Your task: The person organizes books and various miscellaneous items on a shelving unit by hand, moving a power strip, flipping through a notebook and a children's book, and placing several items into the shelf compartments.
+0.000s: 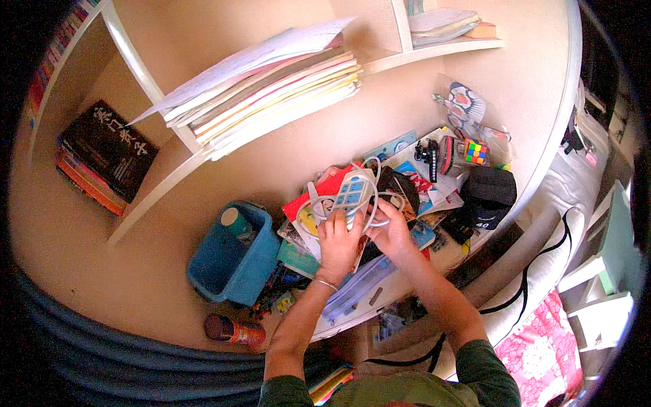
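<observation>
A white power strip (350,193) with blue socket faces is held up over a cluttered desk. My left hand (338,243) is closed around its near end. Close beside it, my right hand (390,229) has its fingers closed on the strip's white cord (376,190), which loops around both sides of the strip. Some fingertips are hidden behind the cord and strip. Beneath the hands lie a red sheet (330,183), a green booklet (298,259) and other papers in a loose pile.
A blue bin (256,268) and a dark jar (234,331) stand left of my arms. Right of the pile are a puzzle cube (475,152) and a black pouch (489,192). A paper stack (278,98) juts from the shelf above. A chair (610,244) is far right.
</observation>
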